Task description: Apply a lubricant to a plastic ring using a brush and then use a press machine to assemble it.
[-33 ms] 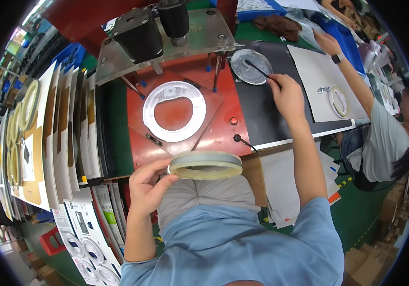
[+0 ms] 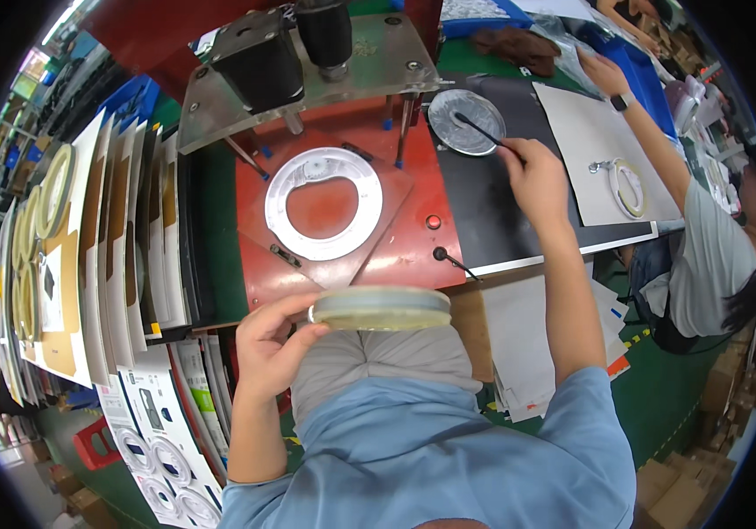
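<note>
Along the left edge of the tabletop, flat cardboard sheets and printed cartons (image 2: pixel 122 238) stand on edge in a row, filed so that each can be pulled out singly. Nearer us, our left hand (image 2: pixel 270 348) grips a pale, flat ring-shaped disc (image 2: pixel 381 308) by its left rim, thumb below and fingers curled over the top, keeping it level just off the tabletop's near edge, above our lap. We judge it is held edge-on like this to keep its faces untouched. Beyond it, a white ring (image 2: pixel 325 214) lies flat in the red fixture plate (image 2: pixel 413 247) under a grey metal press head (image 2: pixel 307 62), seated where the head can meet it. Further right, our right hand (image 2: pixel 532 176) pinches a thin black brush (image 2: pixel 477 128), its tip resting in a round silver dish (image 2: pixel 466 121) on the black mat. At the far right edge, another person's arm (image 2: pixel 651 132) reaches over a grey sheet (image 2: pixel 590 150) bearing a small ring.
</note>
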A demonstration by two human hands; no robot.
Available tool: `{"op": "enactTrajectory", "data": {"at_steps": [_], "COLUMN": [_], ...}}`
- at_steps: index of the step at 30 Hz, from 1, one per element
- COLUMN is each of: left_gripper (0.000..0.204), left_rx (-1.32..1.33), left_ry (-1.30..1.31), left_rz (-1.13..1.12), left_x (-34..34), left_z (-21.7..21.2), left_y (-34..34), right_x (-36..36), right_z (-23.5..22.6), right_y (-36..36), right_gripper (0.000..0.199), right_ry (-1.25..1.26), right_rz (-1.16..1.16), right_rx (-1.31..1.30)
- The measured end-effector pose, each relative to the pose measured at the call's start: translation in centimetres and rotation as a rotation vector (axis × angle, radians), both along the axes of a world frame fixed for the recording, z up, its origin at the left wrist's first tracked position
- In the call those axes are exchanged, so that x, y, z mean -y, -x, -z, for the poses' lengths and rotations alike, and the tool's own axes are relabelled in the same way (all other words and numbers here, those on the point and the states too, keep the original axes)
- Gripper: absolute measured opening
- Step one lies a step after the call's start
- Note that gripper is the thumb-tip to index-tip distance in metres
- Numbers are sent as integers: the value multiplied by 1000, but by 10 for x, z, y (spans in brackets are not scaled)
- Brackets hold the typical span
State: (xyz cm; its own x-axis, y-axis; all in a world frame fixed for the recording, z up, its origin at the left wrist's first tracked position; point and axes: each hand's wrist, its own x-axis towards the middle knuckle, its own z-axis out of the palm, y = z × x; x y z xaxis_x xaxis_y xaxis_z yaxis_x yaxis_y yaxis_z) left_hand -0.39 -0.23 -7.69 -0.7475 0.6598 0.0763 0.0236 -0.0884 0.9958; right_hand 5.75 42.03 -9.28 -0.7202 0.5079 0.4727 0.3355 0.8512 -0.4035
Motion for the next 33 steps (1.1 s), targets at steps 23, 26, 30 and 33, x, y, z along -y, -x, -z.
{"op": "enactTrajectory", "data": {"at_steps": [23,26,30,33], "left_gripper": [41,41,39,38], "left_rx": [-959,-918,-868,-836], "left_ry": [-61,-72,-84,-165], "left_rz": [-34,-51,-97,-86], "left_x": [-35,-27,-23,-20], "left_z": [-86,-82,-74,-73], "left_y": [26,26,19,21], "right_x": [112,118,127,131], "right_z": [-114,-123,-123,-123], "right_y": [-91,-77,-69,-67], "right_gripper": [24,28,28,29], "right_ry": [489,386,261,167], "right_rz": [-616,-693,-744,-757], "right_rx": [-115,-75,-85,-90]}}
